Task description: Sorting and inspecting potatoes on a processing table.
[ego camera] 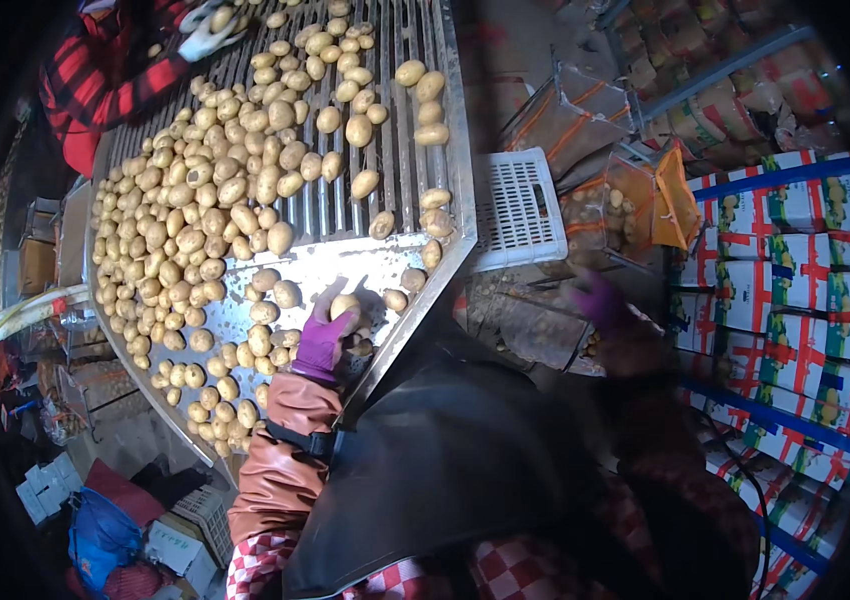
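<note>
My left hand (327, 334), in a purple glove with bare fingertips, is closed around a potato (344, 306) at the near end of a metal sorting table (312, 262). Several loose potatoes (260, 340) lie to its left, and a few more rest by the raised metal rim on its right. My right hand (599, 300), gloved in purple too, is out past the table's right edge, above a mesh sack (537, 326) on the floor. It is dim and blurred, so its grip is unclear.
A large potato heap (207, 180) covers the table's left side. Across it, a co-worker's white-gloved hand (208, 37) holds a potato. A white plastic crate (515, 210) and an open mesh sack of potatoes (612, 210) stand at right, before stacked printed cartons (800, 277).
</note>
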The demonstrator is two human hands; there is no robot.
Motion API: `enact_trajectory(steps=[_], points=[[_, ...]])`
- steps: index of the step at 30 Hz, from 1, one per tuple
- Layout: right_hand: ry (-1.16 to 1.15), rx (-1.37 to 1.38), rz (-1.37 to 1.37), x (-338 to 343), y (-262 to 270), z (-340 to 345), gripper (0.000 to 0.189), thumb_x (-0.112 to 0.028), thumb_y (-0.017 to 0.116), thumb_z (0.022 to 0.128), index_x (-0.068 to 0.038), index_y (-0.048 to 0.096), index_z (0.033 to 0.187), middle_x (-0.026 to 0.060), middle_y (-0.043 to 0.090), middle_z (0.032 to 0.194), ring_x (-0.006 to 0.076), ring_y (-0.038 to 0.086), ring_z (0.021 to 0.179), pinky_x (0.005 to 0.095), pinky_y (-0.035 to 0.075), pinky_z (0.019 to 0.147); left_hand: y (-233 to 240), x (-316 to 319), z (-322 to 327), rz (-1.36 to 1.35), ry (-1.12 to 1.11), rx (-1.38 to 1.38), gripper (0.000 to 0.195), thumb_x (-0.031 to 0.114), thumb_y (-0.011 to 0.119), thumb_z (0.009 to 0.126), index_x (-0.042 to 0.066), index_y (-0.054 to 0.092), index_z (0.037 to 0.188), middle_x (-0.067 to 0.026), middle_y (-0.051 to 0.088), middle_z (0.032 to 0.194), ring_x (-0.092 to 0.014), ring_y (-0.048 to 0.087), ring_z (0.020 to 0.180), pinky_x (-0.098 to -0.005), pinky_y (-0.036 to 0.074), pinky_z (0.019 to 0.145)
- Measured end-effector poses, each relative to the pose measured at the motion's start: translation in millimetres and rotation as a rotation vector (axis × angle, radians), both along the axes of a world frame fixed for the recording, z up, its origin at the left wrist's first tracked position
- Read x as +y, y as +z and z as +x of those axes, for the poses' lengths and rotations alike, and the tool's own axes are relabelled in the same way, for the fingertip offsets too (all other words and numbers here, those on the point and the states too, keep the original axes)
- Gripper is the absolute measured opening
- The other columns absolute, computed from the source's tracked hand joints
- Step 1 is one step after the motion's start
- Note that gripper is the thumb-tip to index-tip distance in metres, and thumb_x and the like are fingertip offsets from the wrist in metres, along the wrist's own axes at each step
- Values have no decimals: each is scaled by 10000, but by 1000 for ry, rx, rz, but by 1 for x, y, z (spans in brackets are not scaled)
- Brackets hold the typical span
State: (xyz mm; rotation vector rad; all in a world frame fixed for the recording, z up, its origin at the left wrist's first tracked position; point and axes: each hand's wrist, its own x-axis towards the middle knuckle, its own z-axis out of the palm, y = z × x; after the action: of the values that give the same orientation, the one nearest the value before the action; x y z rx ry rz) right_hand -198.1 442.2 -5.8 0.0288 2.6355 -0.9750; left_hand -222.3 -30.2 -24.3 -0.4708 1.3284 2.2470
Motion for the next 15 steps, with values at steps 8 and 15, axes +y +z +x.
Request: enact_trajectory(steps=[8,15], points=[[455,-3,-878,-238,-14,-73,321,-253,611,880,-64,574,1137,73,593,1032,187,611,903,286,522,739,18,13,-9,-632,67,430,553,236,626,860,46,438,1344,-143,571,1224,-214,550,1120,-325,429,953],[-105,-1018,-1046,-282,-4,-92,308,-219,549,912,-47,534,1167,128,589,1061,205,603,878,252,513,707,-30,-114,104,-1760,216,150,631,427,664,684,104,545,1212,-210,482,1207,-382,480,1046,-498,368,859]])
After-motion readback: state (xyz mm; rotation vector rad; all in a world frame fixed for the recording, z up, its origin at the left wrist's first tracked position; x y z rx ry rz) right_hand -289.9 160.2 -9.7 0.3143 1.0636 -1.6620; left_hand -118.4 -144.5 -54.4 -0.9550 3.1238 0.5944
